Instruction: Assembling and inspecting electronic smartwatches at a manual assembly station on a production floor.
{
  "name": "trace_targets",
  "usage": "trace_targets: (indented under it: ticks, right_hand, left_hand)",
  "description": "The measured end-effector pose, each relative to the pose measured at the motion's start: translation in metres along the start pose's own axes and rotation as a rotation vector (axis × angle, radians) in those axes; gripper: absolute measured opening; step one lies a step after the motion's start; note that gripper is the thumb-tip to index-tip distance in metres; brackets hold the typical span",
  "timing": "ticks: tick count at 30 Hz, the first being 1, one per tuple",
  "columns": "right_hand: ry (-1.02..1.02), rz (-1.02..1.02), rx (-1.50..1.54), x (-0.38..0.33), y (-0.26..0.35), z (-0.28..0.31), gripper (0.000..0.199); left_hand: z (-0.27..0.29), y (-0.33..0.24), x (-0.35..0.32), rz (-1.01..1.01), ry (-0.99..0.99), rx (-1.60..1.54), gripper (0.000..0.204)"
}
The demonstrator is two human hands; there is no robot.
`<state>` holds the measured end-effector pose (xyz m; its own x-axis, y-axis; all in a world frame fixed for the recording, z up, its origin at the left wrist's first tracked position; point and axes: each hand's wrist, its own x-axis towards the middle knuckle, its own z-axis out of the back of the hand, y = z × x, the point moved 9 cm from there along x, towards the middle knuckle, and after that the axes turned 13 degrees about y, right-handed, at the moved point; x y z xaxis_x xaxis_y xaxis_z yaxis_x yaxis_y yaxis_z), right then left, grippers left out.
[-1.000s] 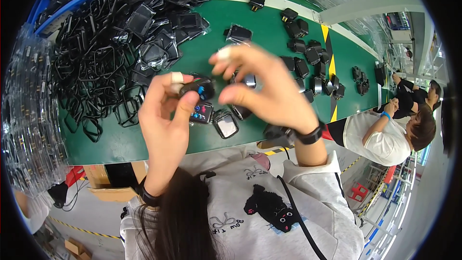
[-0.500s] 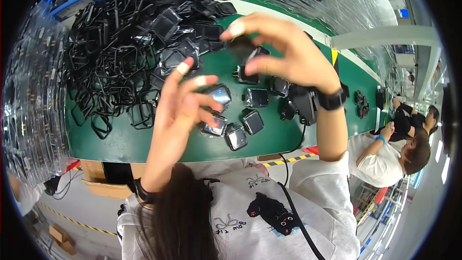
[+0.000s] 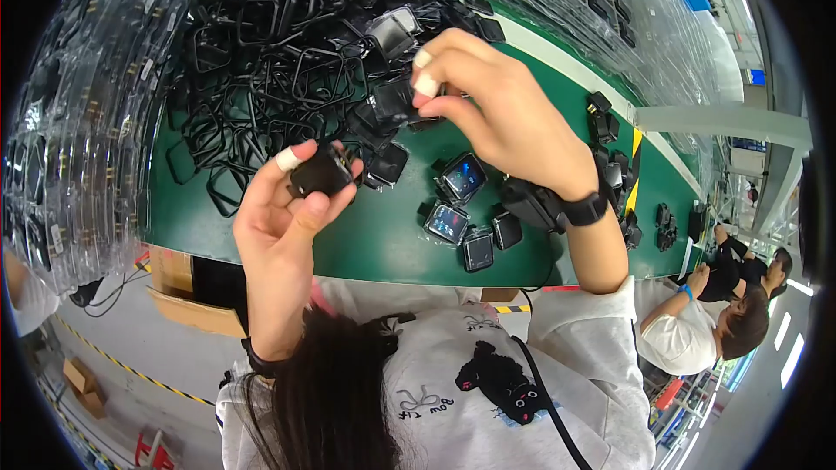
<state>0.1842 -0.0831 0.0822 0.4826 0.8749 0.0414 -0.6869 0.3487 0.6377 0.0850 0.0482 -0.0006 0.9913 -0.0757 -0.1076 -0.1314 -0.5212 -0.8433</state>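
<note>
Your left hand (image 3: 283, 218) is grasping a black, blocky watch body (image 3: 320, 171) above the workbench (image 3: 366, 248), near its front edge; thumb and fingers take it by the sides, probably to spare its faces. Your right hand (image 3: 509, 113) has thumb and fingertips drawn together at a flat dark piece in clear film (image 3: 389, 104), though I cannot tell whether they grip it. (Pale wraps cover some fingertips on both hands, perhaps for cleaner contact.)

Four squarish watches (image 3: 463, 177) lie near the front edge, right of your left hand, glossy faces up, two lit, likely so the screens can be read. Thin, round-cornered black frames (image 3: 261, 65) tangle toward the back left corner, seemingly heaped for easy reach. Crinkly, transparent trays (image 3: 78, 148) stand stacked along the left edge.
</note>
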Motion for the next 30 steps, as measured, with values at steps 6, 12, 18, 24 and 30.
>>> trace_targets:
  ticks: [6, 12, 18, 24, 30]
  right_hand:
    - [-0.058, -0.293, 0.465, -0.016, 0.008, -0.027, 0.008]
    - [-0.262, -0.275, 0.619, -0.033, 0.002, -0.046, 0.012]
    - [-0.162, -0.371, 0.843, -0.034, -0.001, -0.064, 0.022]
    - [-0.149, -0.220, 0.603, -0.021, 0.004, -0.061, 0.024]
    - [-0.118, -0.139, 0.066, 0.001, -0.005, -0.029, 0.027]
  left_hand:
    - [-0.022, 0.003, 0.009, -0.258, 0.154, -0.249, 0.052]
    - [-0.027, 0.009, 0.004, -0.128, 0.031, -0.160, 0.045]
    - [-0.016, 0.009, -0.004, -0.254, 0.118, -0.050, 0.041]
    - [-0.008, 0.010, -0.007, -0.233, 0.119, 0.026, 0.040]
    - [0.003, 0.011, -0.005, -0.189, -0.009, -0.093, 0.040]
